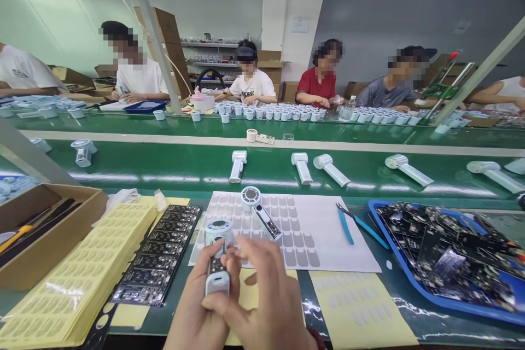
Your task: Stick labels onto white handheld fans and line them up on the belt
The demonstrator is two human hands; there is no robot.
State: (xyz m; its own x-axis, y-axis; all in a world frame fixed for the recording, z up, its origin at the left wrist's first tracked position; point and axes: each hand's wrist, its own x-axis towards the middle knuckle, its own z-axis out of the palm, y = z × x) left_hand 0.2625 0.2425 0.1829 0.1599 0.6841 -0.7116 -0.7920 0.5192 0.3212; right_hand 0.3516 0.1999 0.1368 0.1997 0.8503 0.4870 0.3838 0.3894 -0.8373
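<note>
A light-blue handheld fan (218,283) with a round head lies in my left hand (200,301). Its handle is uncovered on top, with a dark circuit board showing and a port at the near end. My left fingers wrap round the handle. My right hand (268,295) is bent over from the right, its thumb at the handle's near end and its fingertips by the board; their exact contact is partly hidden. Just beyond, a second handheld fan (266,221) with an exposed board rests on a sheet of grey stickers (293,257).
Left are a circuit-board panel (164,251), yellow sticker sheets (82,279) and a cardboard box (53,262). Right are teal-handled cutters (345,227), a yellow sheet (369,328) and a blue tray (437,302) of boards. Several fans lie on the green belt (197,167); co-workers sit beyond.
</note>
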